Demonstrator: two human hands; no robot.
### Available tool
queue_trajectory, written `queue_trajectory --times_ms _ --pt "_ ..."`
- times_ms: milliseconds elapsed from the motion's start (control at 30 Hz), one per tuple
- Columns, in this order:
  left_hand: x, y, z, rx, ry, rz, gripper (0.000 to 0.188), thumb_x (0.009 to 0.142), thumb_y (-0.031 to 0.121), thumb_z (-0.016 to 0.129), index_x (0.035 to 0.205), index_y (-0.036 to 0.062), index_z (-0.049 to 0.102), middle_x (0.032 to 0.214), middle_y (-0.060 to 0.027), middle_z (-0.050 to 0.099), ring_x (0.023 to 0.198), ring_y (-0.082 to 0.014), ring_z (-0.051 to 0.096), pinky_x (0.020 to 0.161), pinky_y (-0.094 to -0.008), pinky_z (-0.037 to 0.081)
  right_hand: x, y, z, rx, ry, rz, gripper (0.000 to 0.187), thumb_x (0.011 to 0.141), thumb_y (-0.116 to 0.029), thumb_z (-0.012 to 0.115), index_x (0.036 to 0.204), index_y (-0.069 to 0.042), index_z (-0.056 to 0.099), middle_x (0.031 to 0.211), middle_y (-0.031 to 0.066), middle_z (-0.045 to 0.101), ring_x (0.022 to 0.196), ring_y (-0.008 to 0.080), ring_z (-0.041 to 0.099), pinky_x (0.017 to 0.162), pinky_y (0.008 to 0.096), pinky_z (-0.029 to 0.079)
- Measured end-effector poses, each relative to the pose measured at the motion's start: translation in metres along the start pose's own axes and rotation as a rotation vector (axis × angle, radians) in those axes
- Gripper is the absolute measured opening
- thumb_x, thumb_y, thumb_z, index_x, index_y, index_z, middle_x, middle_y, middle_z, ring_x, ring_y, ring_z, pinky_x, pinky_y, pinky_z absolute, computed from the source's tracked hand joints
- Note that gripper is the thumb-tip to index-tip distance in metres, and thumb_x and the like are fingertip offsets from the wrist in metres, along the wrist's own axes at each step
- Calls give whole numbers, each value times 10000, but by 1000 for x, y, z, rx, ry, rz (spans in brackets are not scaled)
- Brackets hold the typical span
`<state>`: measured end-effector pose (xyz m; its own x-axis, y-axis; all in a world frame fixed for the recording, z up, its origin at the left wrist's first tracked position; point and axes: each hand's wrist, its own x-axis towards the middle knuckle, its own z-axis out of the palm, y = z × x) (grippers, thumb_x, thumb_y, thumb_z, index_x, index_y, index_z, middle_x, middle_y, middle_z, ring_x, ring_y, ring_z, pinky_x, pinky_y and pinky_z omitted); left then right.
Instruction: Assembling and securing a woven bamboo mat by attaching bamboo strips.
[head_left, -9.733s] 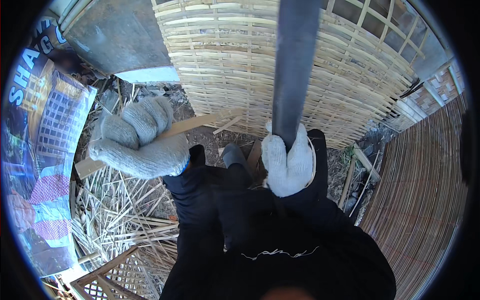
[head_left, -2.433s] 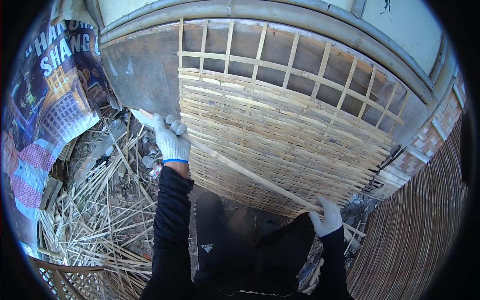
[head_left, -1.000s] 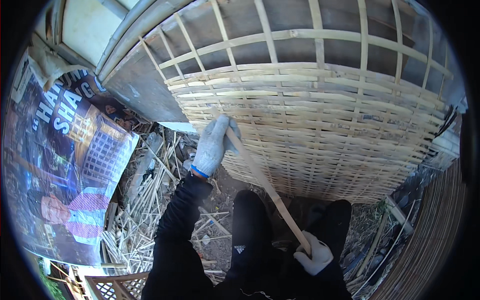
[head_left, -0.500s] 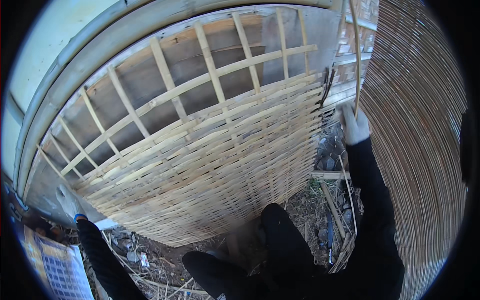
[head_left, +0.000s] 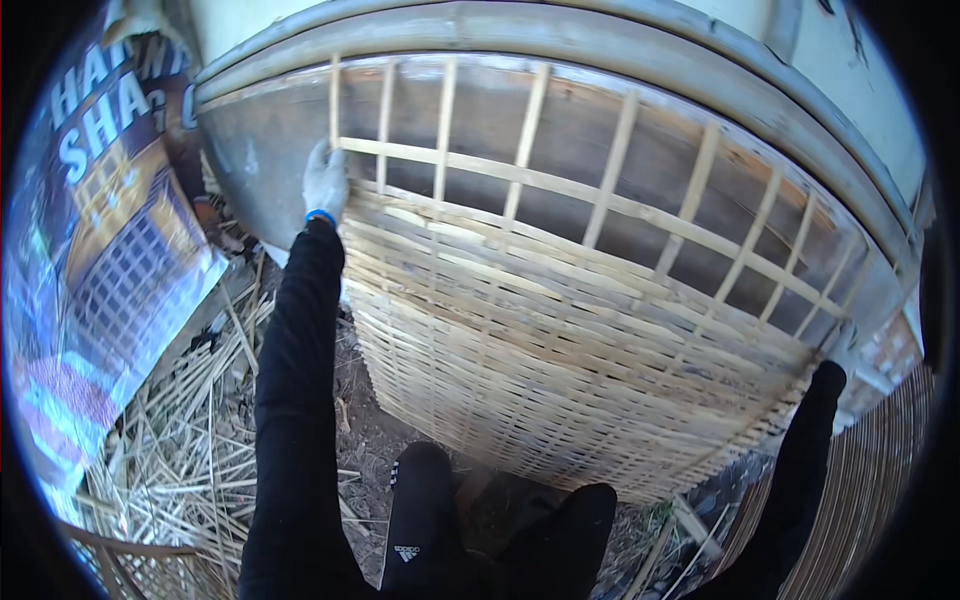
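Note:
A large woven bamboo panel (head_left: pixel 560 340) leans in front of me, tightly woven below, with spaced upright slats (head_left: pixel 614 150) sticking up above the weave. One crosswise bamboo strip (head_left: pixel 570 183) runs through these slats, apart from the dense weave. My left hand (head_left: pixel 325 183), in a pale glove with a blue cuff, is closed at the left end of this strip, beside the outermost slat. At the panel's right edge is my right hand (head_left: pixel 842 345), also pale-gloved, near the strip's other end; its fingers are blurred and partly hidden.
Behind the panel stands a grey-brown board (head_left: pixel 250 140) under curved bamboo poles (head_left: pixel 460 28). A printed plastic banner (head_left: pixel 130 250) hangs at left, above a litter of bamboo scraps (head_left: pixel 190 450). A screen of thin rods (head_left: pixel 885 470) stands at lower right.
My view has swung left, bringing the banner and scraps into sight. My left hand has moved up to the crosswise strip's end. The long thin strip at my right hand no longer shows.

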<state>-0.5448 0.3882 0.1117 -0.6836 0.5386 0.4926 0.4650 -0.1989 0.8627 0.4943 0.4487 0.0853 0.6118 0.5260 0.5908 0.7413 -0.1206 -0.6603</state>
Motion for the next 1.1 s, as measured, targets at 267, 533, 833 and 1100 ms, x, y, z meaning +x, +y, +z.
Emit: queue_trajectory --times_ms 267,533,833,1100 --pt "-29 28 4 70 294 157 433 1006 268 552 1351 18 626 1167 -210 723 1094 -336 689 999 -398 496 95 55 19 -334 -95 129 587 1014 -292 568 1570 -160 434 1367 236 634 1350 316 552 1112 390 417" --pt "-25 23 8 129 329 195 414 1012 252 536 1338 18 638 1204 -220 713 1149 -374 668 1007 -424 490 102 95 57 88 -277 104 577 943 -137 646 1489 -117 457 1357 140 615 1158 275 636 965 369 498" --pt "-25 30 5 -14 259 172 380 1006 222 564 1300 9 673 1232 -188 718 1172 -302 668 1024 -372 482 84 71 62 1061 -39 531 295 963 -386 739 874 -115 663 625 -44 551 497 80 496 430 244 309" --pt "-20 10 -3 -148 186 67 398 995 236 581 1302 0 673 1230 -184 721 1158 -285 672 1020 -363 482 107 46 25 874 26 568 293 945 -421 734 940 -130 696 694 -23 588 507 97 470 410 293 267"
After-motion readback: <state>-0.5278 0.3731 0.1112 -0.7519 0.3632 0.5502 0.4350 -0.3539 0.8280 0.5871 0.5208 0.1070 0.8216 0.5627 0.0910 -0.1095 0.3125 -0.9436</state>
